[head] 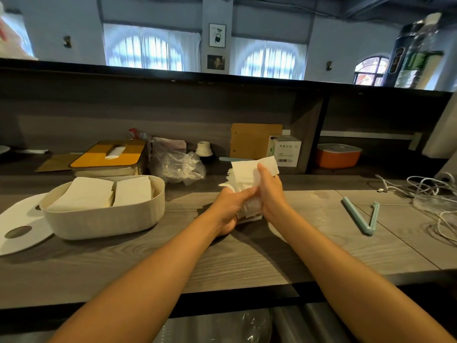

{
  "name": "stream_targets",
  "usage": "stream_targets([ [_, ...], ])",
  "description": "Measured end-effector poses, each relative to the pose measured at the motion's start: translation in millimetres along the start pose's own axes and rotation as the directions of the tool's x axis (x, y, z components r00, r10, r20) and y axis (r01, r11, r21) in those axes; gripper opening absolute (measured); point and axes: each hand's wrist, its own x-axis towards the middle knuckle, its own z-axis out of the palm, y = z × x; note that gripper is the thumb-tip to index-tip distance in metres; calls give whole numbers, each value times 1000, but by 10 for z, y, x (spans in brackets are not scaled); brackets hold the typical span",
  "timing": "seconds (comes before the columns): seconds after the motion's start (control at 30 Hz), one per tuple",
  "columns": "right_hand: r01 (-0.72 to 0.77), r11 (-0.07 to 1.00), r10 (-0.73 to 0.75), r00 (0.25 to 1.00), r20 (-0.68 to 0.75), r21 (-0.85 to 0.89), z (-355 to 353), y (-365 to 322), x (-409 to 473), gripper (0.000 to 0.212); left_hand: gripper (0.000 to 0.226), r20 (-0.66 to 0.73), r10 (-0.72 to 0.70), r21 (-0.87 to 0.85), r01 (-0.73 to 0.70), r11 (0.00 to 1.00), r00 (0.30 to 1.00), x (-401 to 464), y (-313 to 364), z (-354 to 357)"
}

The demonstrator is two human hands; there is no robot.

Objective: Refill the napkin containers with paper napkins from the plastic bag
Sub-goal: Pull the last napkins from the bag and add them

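A stack of white paper napkins (249, 175) is held upright above the middle of the wooden counter. My left hand (230, 206) grips its lower left side and my right hand (270, 191) grips its right side, thumb across the front. The napkins' lower end sits in a clear plastic wrapper (252, 206) between my palms. To the left, an oval cream napkin container (103, 219) stands open with two piles of napkins (84, 193) inside. Its flat white lid (22, 229) lies beside and partly under it at the far left.
A crumpled clear plastic bag (176, 165) lies behind the container. A box with a yellow lid (108, 157), a cardboard folder (254, 139) and a small white carton (286, 149) stand at the back. A teal bag clip (363, 215) and white cables (430, 194) lie right. An orange box (337, 155) sits in the shelf.
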Motion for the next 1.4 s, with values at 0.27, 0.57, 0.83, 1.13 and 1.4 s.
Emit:
stream_targets([
  [0.27,146,984,-136,986,-98,103,-185,-167,69,32,19,-78,-17,-22,16,1000,997,2,86,-45],
  [0.57,401,862,-272,882,384,-310,-301,-322,-70,33,50,41,-143,-274,149,950,989,0,173,-214],
  [0.83,383,793,-281,920,274,-474,-192,-178,-20,14,19,46,-75,5,75,997,996,-59,157,-149],
  [1.13,158,915,-83,974,210,-372,-93,-60,-84,18,31,21,-16,50,15,999,1000,-39,90,-88],
  [1.4,275,912,-231,957,174,-305,-137,-48,-68,8,36,1,24,-25,-24,999,1000,1,123,-96],
])
